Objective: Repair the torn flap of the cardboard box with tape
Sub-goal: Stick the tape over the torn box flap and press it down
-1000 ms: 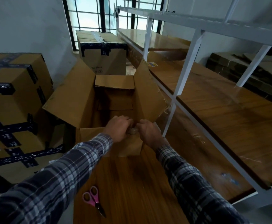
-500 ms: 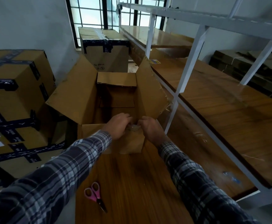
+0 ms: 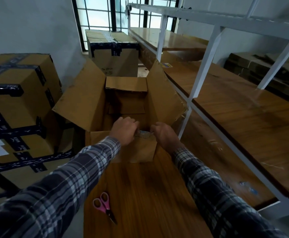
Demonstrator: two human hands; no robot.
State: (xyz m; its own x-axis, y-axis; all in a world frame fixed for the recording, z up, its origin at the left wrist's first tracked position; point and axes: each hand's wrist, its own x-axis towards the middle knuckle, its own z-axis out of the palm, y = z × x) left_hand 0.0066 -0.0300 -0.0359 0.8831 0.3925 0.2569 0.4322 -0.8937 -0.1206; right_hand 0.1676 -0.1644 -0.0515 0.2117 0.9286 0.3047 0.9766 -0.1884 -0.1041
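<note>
My left hand (image 3: 124, 130) and right hand (image 3: 164, 134) are both curled at the near flap (image 3: 140, 148) of the open cardboard box (image 3: 81, 100), each pinching an end of a short strip of clear tape (image 3: 144, 133) stretched between them along the flap's top edge — pink scissors (image 3: 104, 206) lie on the wooden table (image 3: 149, 194) nearer me

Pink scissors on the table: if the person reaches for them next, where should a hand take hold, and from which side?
Take the pink scissors by the two handle loops, which lie at the far end, towards the open box; the dark blades point back at the person. They lie flat and closed on the wooden table, so a hand coming from above, probably the nearer left hand, suits best.
</note>
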